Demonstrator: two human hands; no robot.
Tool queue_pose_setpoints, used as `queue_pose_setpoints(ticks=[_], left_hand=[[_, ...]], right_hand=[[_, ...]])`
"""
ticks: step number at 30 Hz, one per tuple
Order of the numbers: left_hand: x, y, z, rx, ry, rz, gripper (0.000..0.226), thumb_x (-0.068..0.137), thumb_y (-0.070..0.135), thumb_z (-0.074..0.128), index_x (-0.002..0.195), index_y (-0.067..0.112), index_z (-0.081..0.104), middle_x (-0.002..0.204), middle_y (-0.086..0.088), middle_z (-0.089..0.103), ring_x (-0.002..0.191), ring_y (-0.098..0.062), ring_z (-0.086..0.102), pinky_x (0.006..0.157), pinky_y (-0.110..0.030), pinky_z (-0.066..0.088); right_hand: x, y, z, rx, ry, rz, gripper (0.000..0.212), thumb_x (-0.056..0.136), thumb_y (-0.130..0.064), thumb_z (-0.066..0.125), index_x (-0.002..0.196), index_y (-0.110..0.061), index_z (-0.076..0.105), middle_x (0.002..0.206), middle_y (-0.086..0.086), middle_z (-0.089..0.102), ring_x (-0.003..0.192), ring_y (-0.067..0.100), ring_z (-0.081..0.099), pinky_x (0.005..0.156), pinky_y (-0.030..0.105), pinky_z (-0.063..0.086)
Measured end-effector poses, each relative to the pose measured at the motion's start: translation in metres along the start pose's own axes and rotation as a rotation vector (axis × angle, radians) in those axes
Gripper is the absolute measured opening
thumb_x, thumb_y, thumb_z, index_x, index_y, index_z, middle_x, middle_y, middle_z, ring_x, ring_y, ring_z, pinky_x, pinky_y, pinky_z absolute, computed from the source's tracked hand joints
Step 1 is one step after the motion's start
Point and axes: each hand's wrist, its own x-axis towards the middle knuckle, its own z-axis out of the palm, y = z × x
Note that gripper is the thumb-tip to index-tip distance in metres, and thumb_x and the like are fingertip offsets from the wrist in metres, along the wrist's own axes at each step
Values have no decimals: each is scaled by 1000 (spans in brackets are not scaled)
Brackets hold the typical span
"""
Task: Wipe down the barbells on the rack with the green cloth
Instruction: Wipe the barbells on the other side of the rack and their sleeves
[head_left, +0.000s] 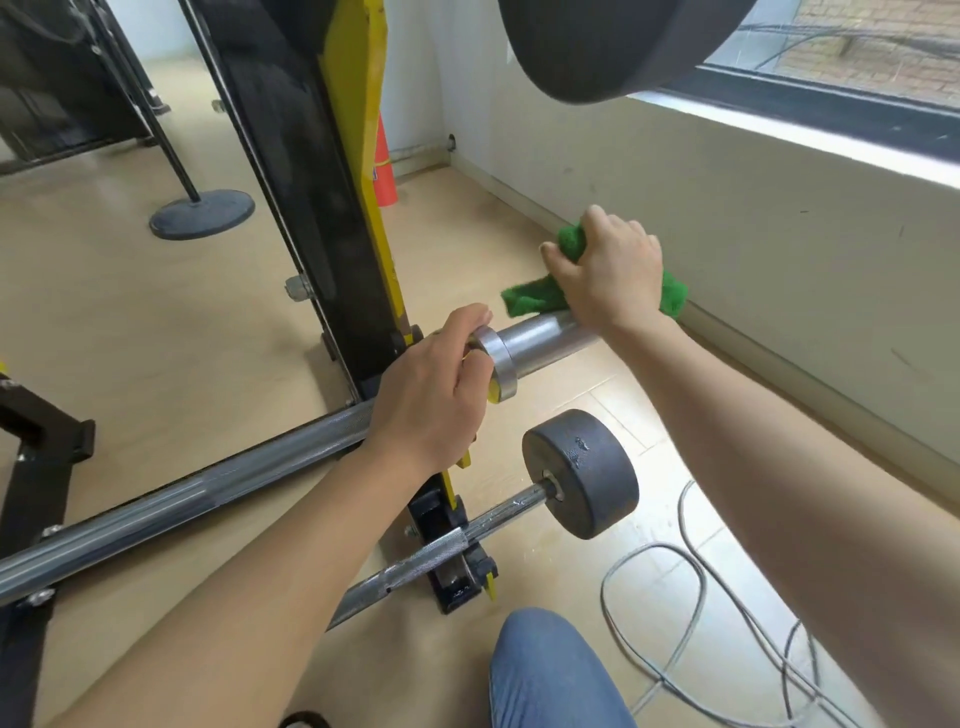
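Note:
A steel barbell lies across the black and yellow rack, its smooth sleeve pointing toward the wall. My left hand grips the bar just behind the sleeve's collar. My right hand holds the green cloth wrapped round the far end of the sleeve; that end is hidden under the cloth and hand. Lower down, a second, thinner bar rests in the rack with a small black plate on its end.
A large black plate hangs overhead at the top. Grey cables loop on the wooden floor at the right. The wall and window sill are close on the right. An orange cone and a round stand base sit behind the rack. My knee is below.

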Motion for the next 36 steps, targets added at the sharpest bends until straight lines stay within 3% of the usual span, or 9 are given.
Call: queue_pose_setpoints(ticks=[4, 9, 12, 18, 21, 24, 28, 33, 36], left_hand=[[0, 1, 0, 9, 8, 10, 51, 93, 34, 24, 139, 23, 44, 129, 6, 60, 100, -14, 60, 74, -32, 51], [0, -1, 1, -30, 26, 4, 40, 93, 33, 25, 123, 21, 48, 98, 2, 65, 76, -14, 58, 58, -33, 46], [0, -2, 1, -34, 25, 6, 48, 94, 33, 23, 135, 23, 46, 120, 5, 64, 92, -11, 61, 65, -24, 47], [0, 1, 0, -7, 29, -2, 53, 93, 35, 22, 140, 23, 44, 134, 7, 58, 111, -12, 58, 82, -28, 53], [1, 0, 1, -2, 41, 4, 52, 94, 33, 23, 139, 22, 46, 136, 7, 57, 116, -13, 57, 90, -36, 52], [1, 0, 2, 10, 45, 9, 52, 94, 33, 22, 139, 22, 45, 129, 2, 62, 106, -16, 60, 83, -37, 52], [1, 0, 1, -4, 38, 8, 52, 94, 32, 22, 139, 21, 45, 128, 1, 62, 101, -16, 60, 77, -35, 51], [1, 1, 2, 6, 36, 2, 52, 93, 34, 23, 139, 22, 45, 127, 2, 61, 99, -14, 60, 73, -35, 55], [1, 3, 2, -2, 48, 3, 52, 93, 33, 23, 138, 20, 46, 131, 1, 60, 109, -17, 59, 83, -39, 53]], right_hand=[[-13, -24, -4, 12, -81, -28, 39, 87, -54, 50, 81, -16, 41, 85, 11, 64, 86, 36, 55, 75, 42, 39], [-60, -62, -11, 240, -41, -162, 44, 93, -48, 51, 72, -14, 35, 60, 3, 47, 60, 31, 44, 57, 39, 32], [-51, -33, -12, 123, 23, -218, 42, 94, -48, 53, 78, -13, 39, 69, 10, 54, 65, 36, 50, 58, 42, 38], [-21, 6, -15, 11, 85, 52, 36, 97, -48, 48, 86, -16, 37, 90, 19, 61, 87, 40, 55, 74, 45, 37], [-52, -27, -15, 120, 105, 24, 37, 97, -46, 47, 79, -16, 37, 73, 11, 55, 73, 35, 51, 66, 42, 33], [-93, -50, -15, 263, 95, -43, 38, 99, -44, 46, 75, -16, 34, 65, 1, 45, 63, 27, 42, 60, 37, 28], [-86, -24, -14, 124, 171, -208, 39, 99, -46, 48, 77, -14, 43, 69, 6, 48, 62, 27, 41, 58, 39, 33], [-58, 4, -13, 136, 197, 209, 41, 97, -51, 43, 90, -10, 48, 92, 15, 60, 89, 38, 54, 71, 43, 40], [-89, -31, -4, 292, 198, 275, 34, 99, -48, 43, 85, -17, 39, 85, 8, 57, 83, 32, 53, 66, 37, 33]])
